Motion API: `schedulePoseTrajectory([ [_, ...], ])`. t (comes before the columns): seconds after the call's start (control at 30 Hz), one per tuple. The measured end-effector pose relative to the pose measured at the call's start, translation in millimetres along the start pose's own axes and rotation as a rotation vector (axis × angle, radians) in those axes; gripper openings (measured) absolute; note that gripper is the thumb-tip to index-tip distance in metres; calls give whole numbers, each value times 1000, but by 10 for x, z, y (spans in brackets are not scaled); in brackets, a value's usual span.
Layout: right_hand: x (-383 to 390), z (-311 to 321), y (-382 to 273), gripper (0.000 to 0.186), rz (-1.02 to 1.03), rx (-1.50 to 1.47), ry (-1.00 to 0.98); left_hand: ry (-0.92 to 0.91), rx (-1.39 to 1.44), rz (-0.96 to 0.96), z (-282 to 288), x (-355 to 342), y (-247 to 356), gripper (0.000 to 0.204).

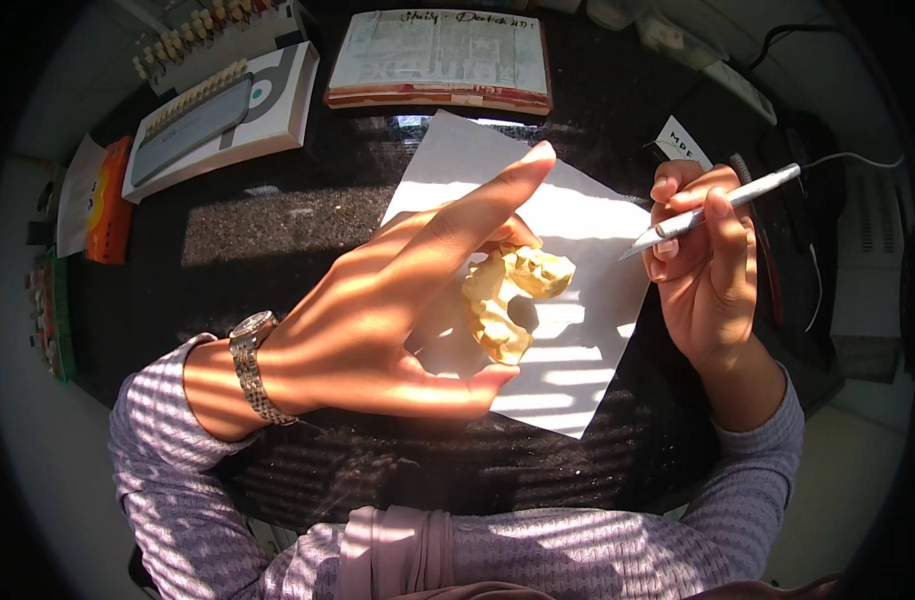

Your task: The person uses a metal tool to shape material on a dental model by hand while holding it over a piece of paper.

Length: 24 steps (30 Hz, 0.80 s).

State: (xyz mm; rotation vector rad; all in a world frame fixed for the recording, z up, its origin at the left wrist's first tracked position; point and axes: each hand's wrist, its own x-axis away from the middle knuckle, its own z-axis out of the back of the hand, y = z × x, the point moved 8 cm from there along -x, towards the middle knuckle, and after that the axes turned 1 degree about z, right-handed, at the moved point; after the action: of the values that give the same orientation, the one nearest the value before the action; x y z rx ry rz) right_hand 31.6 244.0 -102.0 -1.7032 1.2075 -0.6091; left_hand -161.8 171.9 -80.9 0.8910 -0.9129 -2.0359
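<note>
Pinching a yellow dental cast (pixel 490 302) above white paper (pixel 592 215)

From the head view, the only one on my feed, I look straight down on both hands. My left hand (pixel 372 300) grips the U-shaped cast at its edges, thumb below and a curled finger above, while the index finger stretches out free past it. The cast sits near the middle of the picture, its gap facing right, over the sheet; I cannot tell whether any part of it touches the paper. A metal wristwatch (pixel 253 368) circles that wrist.

My right hand (pixel 712 270) is curled around a white pen-shaped tool (pixel 742 193), fingers closed on its barrel. The pointed tip aims down and left toward the cast, well apart from it. Just behind that hand lies a small white card (pixel 680 142).

Bars of sunlight and shadow cross hands, paper and dark table (pixel 277 228). Along its far side I see a thick book (pixel 437 62), a white box (pixel 277 120) set at an angle, and behind that a row of tooth-shaped tabs (pixel 192 42). An orange packet (pixel 109 215) stands farther left.
</note>
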Motion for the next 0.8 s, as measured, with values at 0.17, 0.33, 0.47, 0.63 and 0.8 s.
schedulePoseTrajectory([
  [0.17, 19, 85, 84, 9, -71, -71, -38, -75, -28, -63, -80, 25, -51, 105],
  [0.33, 112, -108, 185, 9, -304, -111, 29, -212, -77, -41, -164, 16, -32, 102],
  [0.47, 184, -192, 205, 18, -450, -202, -51, -199, -95, -11, -143, 1, -41, 101],
  [0.63, 247, -261, 207, 19, -377, 12, -91, -200, -52, 9, -136, 24, -92, 96],
  [0.8, 269, -373, 217, 16, -201, 24, -197, -77, -138, -31, -146, -27, -44, 81],
])
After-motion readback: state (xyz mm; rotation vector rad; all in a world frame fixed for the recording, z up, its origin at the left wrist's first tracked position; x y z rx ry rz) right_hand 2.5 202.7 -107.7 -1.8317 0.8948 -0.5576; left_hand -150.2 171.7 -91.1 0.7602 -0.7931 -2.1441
